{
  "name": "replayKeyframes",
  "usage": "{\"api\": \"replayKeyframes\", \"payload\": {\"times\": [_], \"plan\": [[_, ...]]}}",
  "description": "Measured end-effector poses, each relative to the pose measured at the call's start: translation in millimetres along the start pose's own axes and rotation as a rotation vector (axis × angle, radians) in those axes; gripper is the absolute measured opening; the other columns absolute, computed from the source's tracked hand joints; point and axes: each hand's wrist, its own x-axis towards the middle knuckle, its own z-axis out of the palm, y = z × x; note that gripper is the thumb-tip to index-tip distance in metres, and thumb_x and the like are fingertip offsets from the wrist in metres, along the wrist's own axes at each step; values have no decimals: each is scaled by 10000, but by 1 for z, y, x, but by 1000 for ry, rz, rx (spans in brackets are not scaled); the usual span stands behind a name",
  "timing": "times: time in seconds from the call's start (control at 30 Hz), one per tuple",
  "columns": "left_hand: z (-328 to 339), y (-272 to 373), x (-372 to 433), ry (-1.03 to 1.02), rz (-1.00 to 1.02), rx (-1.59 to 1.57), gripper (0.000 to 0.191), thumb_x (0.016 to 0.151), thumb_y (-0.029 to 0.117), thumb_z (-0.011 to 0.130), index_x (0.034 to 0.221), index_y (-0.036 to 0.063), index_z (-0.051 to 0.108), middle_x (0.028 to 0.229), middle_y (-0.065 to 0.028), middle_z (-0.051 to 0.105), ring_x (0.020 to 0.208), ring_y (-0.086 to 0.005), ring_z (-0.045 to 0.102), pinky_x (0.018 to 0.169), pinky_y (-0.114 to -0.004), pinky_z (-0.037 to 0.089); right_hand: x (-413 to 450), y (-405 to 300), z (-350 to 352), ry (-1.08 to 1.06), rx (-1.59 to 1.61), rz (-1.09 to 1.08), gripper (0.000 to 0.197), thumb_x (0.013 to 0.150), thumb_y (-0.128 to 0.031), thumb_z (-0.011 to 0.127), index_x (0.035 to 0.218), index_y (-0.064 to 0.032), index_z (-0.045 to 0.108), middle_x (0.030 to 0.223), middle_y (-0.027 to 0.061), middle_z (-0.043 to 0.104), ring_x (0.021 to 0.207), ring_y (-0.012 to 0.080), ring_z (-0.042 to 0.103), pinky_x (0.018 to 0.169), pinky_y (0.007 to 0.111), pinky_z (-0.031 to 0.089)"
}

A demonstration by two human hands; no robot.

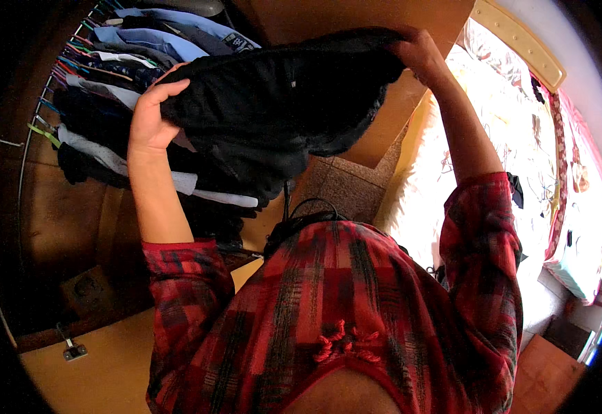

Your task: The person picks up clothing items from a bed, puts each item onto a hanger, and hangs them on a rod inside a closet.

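A black garment (275, 98) is stretched between my two hands, and its kind is hard to make out in the dark folds. My left hand (153, 116) grips its left end, with the thumb lying over the cloth. At the upper right, my right hand (419, 54) holds the opposite end, the fingers partly hidden by the fabric. The cloth hangs down in the middle, in front of the clothes in the wardrobe. A small light tag or mark shows near its centre.
Several clothes (151, 44) hang on coloured hangers along a metal rail (47, 85) in the wardrobe at left. A wooden door panel (327, 20) stands behind the garment. To the right is a bed (415, 171) with a padded headboard (518, 39). Speckled floor tiles (355, 189) show between.
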Motion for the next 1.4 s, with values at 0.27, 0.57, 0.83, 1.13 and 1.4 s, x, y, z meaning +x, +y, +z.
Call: {"api": "replayKeyframes", "payload": {"times": [0.27,0.57,0.83,1.13,1.4], "plan": [[7,5,-3,-364,-10,-207,601,667,59,576,1238,-65,438,1291,-145,450,1216,-253,401,1045,-360,273,16,10,-6,-128,384,134,283,767,-90,559,1037,-9,585,874,83,620,781,187,591,701,291,481],[10,-12,5,122,303,964,457,676,-147,507,1081,37,610,1132,-74,592,1036,-176,557,906,-255,394,-5,19,-29,-402,-13,-174,415,631,53,643,1032,-44,591,968,99,623,902,225,581,839,298,454],[-1,-33,19,155,352,1392,383,668,-122,595,987,83,645,926,-62,580,880,-187,575,770,-265,445,-14,42,-33,-173,-377,-435,386,666,92,581,1017,-64,609,959,104,627,933,225,586,859,308,460],[-26,-75,26,292,-32,765,270,802,150,593,1039,21,596,1020,-86,610,866,-220,600,734,-316,473,-23,38,-32,-37,-127,-157,246,802,-32,529,1028,-80,614,927,80,632,888,179,589,846,288,461],[-25,-104,1,-17,-241,-329,450,705,137,643,1100,-55,545,1115,-158,568,1042,-298,526,967,-396,365,-41,70,-13,-13,-76,100,255,712,-33,520,946,-43,620,821,91,626,770,178,574,744,293,453]]}}
